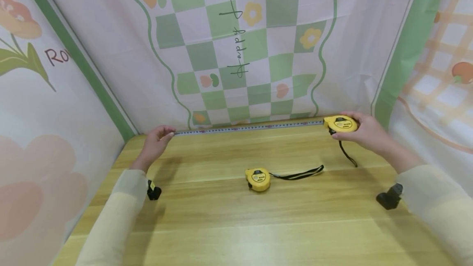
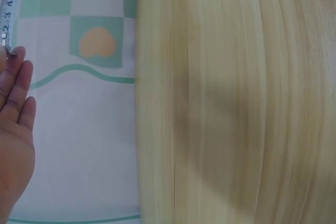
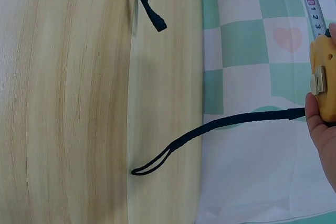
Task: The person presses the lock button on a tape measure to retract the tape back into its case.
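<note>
Within the right hand (image 1: 363, 133) sits a tape measure (image 1: 342, 124); part's hidden.

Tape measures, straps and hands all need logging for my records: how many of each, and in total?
Yellow tape measures: 2
Black straps: 2
Hands: 2 (left hand, right hand)
Total: 6

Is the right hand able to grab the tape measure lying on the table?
Probably not right now: the right hand grips another tape measure and would likely have to let go first. Otherwise the way looks free: the lying tape measure sits in the open on the table.
</note>
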`<state>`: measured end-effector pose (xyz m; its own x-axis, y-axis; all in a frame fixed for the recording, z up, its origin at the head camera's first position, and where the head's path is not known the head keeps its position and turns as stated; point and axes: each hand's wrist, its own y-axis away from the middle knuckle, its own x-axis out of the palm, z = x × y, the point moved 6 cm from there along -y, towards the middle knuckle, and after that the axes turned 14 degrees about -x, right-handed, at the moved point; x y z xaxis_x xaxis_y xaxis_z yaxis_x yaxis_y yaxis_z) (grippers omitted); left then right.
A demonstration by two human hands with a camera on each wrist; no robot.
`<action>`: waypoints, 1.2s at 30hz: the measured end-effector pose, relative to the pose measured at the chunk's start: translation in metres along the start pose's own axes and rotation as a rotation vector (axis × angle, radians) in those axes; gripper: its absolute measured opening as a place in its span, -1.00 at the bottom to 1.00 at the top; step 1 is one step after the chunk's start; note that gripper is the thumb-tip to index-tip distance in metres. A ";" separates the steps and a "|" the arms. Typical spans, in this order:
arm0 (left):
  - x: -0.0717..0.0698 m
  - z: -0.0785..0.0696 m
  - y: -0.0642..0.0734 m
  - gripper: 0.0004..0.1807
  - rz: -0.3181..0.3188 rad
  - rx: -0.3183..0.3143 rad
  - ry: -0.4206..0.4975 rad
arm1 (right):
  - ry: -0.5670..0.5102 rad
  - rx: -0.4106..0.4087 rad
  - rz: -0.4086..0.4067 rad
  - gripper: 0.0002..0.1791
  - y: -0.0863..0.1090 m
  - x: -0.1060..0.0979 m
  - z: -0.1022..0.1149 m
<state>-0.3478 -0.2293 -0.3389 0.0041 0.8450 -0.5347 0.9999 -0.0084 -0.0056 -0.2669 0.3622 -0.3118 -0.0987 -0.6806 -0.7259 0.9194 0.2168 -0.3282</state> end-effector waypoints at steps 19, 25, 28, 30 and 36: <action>0.013 -0.017 0.002 -0.76 0.019 0.037 0.001 | -0.038 -0.006 -0.026 -0.05 -0.002 0.008 0.013; 0.015 -0.018 0.002 -0.78 0.018 0.032 0.007 | -0.045 -0.010 -0.024 -0.05 -0.002 0.009 0.014; 0.016 -0.019 0.002 -0.78 0.017 0.035 0.010 | -0.052 -0.008 -0.021 -0.05 -0.002 0.010 0.015; 0.016 -0.019 0.002 -0.78 0.018 0.037 0.008 | -0.054 -0.007 -0.018 -0.04 -0.002 0.010 0.016; 0.018 -0.020 0.002 -0.76 0.022 0.048 0.015 | -0.067 -0.001 -0.014 -0.02 -0.003 0.011 0.017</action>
<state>-0.3457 -0.2034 -0.3319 0.0263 0.8524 -0.5223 0.9980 -0.0520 -0.0347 -0.2639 0.3419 -0.3088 -0.0855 -0.7287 -0.6794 0.9177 0.2078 -0.3385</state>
